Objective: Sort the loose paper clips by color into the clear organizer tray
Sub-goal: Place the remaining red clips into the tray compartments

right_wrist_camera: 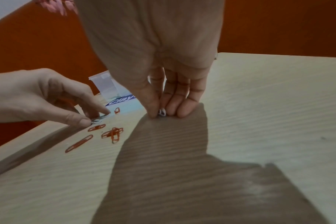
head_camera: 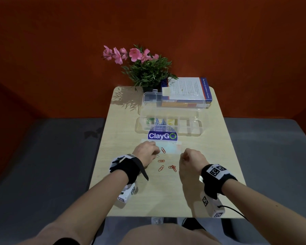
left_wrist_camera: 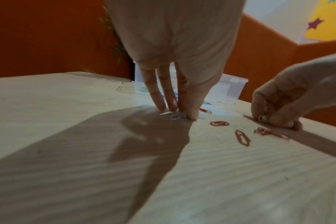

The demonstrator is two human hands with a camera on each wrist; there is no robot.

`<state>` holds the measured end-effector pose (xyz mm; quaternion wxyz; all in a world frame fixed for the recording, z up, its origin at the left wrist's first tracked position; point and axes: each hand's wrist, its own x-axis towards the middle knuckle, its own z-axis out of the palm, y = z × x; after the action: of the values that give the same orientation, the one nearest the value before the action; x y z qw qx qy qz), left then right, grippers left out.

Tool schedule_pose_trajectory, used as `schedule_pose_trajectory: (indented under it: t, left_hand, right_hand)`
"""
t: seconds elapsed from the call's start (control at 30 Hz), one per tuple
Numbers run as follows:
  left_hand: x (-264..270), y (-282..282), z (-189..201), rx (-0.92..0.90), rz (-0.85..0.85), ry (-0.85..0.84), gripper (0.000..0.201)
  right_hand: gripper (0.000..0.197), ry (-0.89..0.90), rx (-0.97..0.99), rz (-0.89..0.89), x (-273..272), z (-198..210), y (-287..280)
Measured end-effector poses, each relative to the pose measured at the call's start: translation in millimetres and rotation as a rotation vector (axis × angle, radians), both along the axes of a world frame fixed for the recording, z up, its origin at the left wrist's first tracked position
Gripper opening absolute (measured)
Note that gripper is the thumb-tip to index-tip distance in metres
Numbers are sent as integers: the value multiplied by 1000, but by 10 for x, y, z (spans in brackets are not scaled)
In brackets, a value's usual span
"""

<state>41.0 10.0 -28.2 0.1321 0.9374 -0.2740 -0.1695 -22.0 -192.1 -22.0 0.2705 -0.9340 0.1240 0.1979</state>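
Note:
The clear organizer tray (head_camera: 200, 125) lies open past the ClayGo sticker (head_camera: 162, 136), with green, blue and yellow clips in its left compartments. Several red paper clips (head_camera: 161, 168) lie loose on the table between my hands. My left hand (head_camera: 155, 152) reaches down to the table, and its thumb and fingertips pinch a white paper clip (left_wrist_camera: 176, 116) lying flat there. My right hand (head_camera: 183, 156), a little to the right, pinches another white paper clip (right_wrist_camera: 162, 112) between thumb and fingers, down at the table surface.
The tray's lid (head_camera: 173, 101) stands up behind it. Behind that, a book stack (head_camera: 187, 91) and a potted plant with pink flowers (head_camera: 145, 68) fill the far end of the small table (head_camera: 210, 174). Orange walls enclose the desk.

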Motion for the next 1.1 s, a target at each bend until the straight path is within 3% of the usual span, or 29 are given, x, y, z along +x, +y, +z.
schedule_pose_trajectory:
  t: [0.17,0.33,0.4,0.6,0.73,0.87,0.97,1.1]
  left_hand:
    - [0,-21,19,39,-5,-8,18]
    - [-35,-28,7,42,17,24,19]
    - [-53,-15,-21,9,36,54,18]
    - [-82,33,-86,-68,88,81,17]
    - [-38,50,-79,-132,210,146,19]
    - [69,60,-9,-237,336,222,15]
    - [171,-104,218,-350,348,196,14]
    - [424,-552,567,-549,362,198,14]
  right_hand:
    - [17,7,12,-14,30,27,-47]
    - [7,0,66,-49,121,88,-94]
    - [15,-2,193,-126,206,164,-135]
    - [12,-150,555,-457,778,494,-326]
    - [4,-162,496,-531,1112,577,-319]
    - [28,-191,405,-498,1188,480,-383]
    - [39,-307,332,-424,972,509,-401]
    - [35,-426,233,-363,509,512,-400]
